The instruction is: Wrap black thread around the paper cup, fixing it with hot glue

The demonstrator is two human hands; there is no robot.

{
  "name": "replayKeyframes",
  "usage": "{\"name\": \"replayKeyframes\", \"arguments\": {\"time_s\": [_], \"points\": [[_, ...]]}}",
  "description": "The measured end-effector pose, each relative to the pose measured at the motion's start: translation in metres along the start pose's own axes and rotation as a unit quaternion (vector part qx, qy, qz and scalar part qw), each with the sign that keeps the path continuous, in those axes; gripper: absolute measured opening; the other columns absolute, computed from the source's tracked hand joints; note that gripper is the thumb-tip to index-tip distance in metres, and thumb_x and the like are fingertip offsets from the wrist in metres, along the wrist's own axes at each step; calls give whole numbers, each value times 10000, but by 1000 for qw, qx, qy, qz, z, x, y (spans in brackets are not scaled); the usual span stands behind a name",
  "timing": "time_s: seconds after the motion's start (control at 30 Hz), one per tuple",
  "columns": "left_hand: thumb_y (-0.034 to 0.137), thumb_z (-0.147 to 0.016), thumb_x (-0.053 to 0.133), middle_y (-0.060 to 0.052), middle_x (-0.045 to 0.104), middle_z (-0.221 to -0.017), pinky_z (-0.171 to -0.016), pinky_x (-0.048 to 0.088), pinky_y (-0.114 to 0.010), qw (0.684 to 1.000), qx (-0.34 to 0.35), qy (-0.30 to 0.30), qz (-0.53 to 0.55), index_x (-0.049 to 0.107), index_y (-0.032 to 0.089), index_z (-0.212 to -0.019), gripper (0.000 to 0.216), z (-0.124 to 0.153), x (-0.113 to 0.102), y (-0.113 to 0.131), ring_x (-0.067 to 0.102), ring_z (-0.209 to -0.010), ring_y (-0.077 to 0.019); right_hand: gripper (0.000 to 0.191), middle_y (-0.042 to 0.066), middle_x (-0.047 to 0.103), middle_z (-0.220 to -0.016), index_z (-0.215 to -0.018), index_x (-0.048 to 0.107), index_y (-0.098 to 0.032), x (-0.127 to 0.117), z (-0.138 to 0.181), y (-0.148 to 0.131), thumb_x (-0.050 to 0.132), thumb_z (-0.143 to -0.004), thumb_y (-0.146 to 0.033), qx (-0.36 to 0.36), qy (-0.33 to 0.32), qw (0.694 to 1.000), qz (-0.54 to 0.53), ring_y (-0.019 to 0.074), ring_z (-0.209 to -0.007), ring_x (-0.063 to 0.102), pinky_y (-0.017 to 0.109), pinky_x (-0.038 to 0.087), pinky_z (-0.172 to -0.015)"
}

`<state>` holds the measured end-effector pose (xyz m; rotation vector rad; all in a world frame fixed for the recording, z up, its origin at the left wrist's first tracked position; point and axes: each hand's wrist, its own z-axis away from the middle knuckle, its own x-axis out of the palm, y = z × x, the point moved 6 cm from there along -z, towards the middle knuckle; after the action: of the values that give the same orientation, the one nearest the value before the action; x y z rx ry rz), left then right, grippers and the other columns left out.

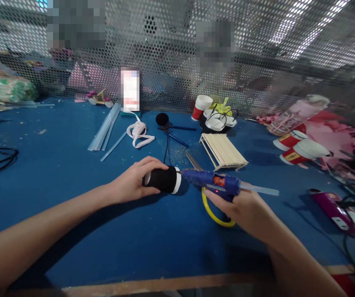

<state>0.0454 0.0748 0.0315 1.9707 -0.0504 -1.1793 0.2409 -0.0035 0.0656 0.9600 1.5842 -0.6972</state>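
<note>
My left hand (pixel 134 181) is closed around a paper cup (pixel 163 180) that lies on its side, most of it wrapped in black cord. A white band of the cup shows at its right end. A thin black strand runs from the cup up to a ball of black cord (pixel 162 119). In my right hand (pixel 242 206) is a blue glue gun (pixel 213 181) with a lit red light and a clear glue stick out of its back. Its nozzle points left, at the white band; whether it touches is unclear. Yellow-handled scissors (pixel 210 208) lie under the gun, partly hidden.
Behind the cup lie clear glue sticks (pixel 105 128), white ribbon (pixel 138 132), a lit phone (pixel 131 90) and a small wooden-stick stand (pixel 223 150). Paper cups (pixel 301 150) and a purple device (pixel 329 210) are at the right. A perforated metal screen (pixel 171 82) borders the back.
</note>
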Motion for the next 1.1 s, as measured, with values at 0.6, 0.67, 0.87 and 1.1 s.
{"name": "replayKeyframes", "arguments": {"time_s": [0.6, 0.67, 0.87, 1.1], "points": [[237, -745, 632, -83, 457, -1196, -937, 394, -382, 1000, -5, -12, -7, 429, 240, -1195, 494, 0, 1, 0, 472, -1096, -225, 275, 32, 543, -478, -825, 697, -229, 0, -2, 8, 427, -823, -284, 83, 52, 990, -100, 152, -501, 526, 272, 423, -509], [250, -743, 635, -76, 466, -1191, -934, 395, -377, 1000, -4, -6, -5, 431, 242, -1196, 497, -1, 1, -1, 477, -1087, -222, 266, 35, 573, -508, -837, 698, -239, -2, 1, 5, 433, -821, -247, 54, 43, 996, -63, 155, -537, 555, 270, 439, -531], [262, -731, 641, -63, 496, -1160, -923, 407, -353, 1000, -6, 10, 4, 447, 233, -1183, 494, -1, 0, -4, 492, -1067, -212, 387, 42, 641, -610, -833, 702, -246, -8, 6, -11, 328, -854, -147, -53, 77, 996, -2, 185, -627, 623, 305, 488, -587], [284, -725, 643, -59, 503, -1167, -927, 404, -372, 1000, -28, 9, 4, 443, 238, -1188, 506, -2, 0, -8, 495, -1067, -222, 282, 87, 673, -750, -769, 636, -183, 1, 8, 1, 476, -821, -410, 118, 11, 982, -145, 231, -707, 637, 341, 518, -632]]}}
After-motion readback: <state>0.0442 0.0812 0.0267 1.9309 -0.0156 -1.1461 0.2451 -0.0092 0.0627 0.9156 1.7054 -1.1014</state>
